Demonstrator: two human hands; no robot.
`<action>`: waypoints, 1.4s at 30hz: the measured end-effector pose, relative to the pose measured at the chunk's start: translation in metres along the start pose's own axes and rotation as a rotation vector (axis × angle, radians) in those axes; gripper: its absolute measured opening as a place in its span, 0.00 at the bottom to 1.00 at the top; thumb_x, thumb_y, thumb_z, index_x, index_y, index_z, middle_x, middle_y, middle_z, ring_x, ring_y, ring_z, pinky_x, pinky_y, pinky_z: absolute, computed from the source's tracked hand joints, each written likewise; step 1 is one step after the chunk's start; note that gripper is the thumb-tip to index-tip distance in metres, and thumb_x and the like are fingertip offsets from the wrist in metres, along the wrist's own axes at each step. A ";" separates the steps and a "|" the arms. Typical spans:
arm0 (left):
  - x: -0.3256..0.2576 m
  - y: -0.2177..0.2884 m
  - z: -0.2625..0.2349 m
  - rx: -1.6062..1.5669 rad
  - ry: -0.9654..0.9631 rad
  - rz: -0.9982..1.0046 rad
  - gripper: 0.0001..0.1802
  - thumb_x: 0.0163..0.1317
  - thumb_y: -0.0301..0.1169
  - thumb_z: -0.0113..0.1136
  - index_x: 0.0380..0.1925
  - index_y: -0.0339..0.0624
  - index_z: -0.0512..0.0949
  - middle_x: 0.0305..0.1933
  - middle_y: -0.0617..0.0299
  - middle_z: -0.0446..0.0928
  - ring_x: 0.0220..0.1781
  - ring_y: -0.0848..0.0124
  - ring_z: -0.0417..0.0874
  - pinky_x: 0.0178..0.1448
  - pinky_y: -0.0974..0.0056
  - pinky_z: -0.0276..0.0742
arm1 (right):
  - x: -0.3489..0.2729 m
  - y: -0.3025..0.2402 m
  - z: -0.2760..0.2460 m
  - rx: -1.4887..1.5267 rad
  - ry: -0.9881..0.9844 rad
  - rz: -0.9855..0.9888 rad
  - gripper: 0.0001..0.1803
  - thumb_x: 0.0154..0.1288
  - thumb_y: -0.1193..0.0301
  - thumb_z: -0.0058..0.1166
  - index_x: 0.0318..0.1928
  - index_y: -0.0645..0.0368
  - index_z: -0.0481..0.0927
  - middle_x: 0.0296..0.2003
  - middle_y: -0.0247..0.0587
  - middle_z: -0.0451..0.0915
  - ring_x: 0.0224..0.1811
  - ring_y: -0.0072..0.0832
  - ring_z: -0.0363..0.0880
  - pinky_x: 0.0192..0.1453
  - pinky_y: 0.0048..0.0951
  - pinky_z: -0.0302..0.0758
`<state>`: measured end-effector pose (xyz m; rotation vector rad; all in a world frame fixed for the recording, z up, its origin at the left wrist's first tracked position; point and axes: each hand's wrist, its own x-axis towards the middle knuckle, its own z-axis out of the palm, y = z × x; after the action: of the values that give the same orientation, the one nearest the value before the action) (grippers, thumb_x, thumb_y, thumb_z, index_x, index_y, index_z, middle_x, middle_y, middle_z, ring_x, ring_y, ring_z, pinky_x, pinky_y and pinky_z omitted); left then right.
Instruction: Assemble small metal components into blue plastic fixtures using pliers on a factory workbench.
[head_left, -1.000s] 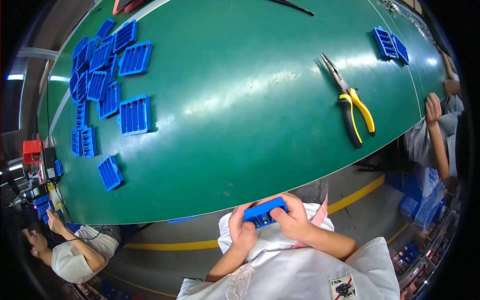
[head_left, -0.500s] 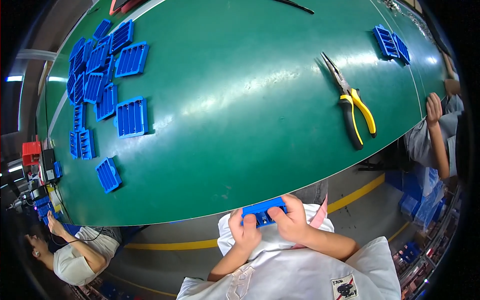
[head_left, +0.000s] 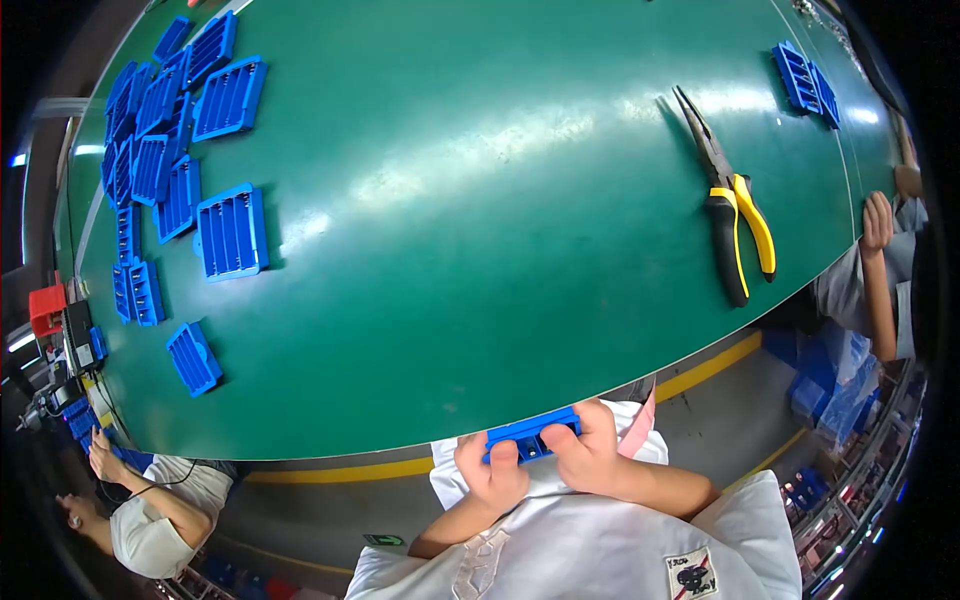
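A blue plastic battery holder [head_left: 533, 428] is gripped between my two hands, just off the near edge of the green table. My left hand [head_left: 490, 470] clasps its left end, thumb over the front. On the right end my right hand [head_left: 585, 447] is closed the same way, its thumb pressing at the slots. The fingers behind the holder are mostly hidden. Long-nose pliers [head_left: 724, 195] with yellow and black handles lie on the table to the right, apart from both hands.
Several blue battery holders [head_left: 232, 232] lie piled and scattered on the left of the green table [head_left: 450, 270]. Two more holders [head_left: 797, 78] rest at the far right. One person [head_left: 160, 515] sits at the left, and another person's hand [head_left: 876, 222] is at the right edge.
The view has shifted slightly, so the table things sit differently in the picture. Both hands keep hold of the battery holder, which is tilted a little differently, with its slots less visible.
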<state>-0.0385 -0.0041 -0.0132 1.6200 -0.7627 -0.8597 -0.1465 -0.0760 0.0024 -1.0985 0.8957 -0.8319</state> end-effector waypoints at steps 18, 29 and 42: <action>-0.011 0.030 0.004 0.012 0.087 -0.152 0.11 0.71 0.33 0.53 0.38 0.34 0.74 0.35 0.61 0.75 0.33 0.76 0.71 0.38 0.67 0.71 | -0.006 -0.031 0.014 -0.004 0.131 0.407 0.09 0.70 0.70 0.51 0.40 0.65 0.77 0.27 0.32 0.76 0.28 0.17 0.69 0.32 0.23 0.68; 0.000 0.022 -0.046 -0.680 -0.335 -0.360 0.21 0.51 0.12 0.64 0.47 0.31 0.76 0.45 0.48 0.82 0.47 0.64 0.83 0.52 0.61 0.79 | -0.005 0.016 -0.046 0.294 0.054 0.068 0.37 0.74 0.43 0.32 0.56 0.68 0.69 0.52 0.45 0.75 0.52 0.32 0.72 0.61 0.36 0.65; 0.014 -0.008 0.011 -0.816 -0.046 -0.332 0.21 0.54 0.17 0.67 0.48 0.37 0.75 0.45 0.58 0.79 0.44 0.70 0.81 0.48 0.65 0.78 | 0.009 0.014 -0.016 -0.126 -0.138 -0.180 0.39 0.50 0.61 0.71 0.60 0.65 0.70 0.54 0.50 0.75 0.57 0.40 0.73 0.63 0.40 0.67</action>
<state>-0.0401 -0.0196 -0.0248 0.9934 -0.1119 -1.2435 -0.1561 -0.0865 -0.0164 -1.3447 0.7490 -0.8439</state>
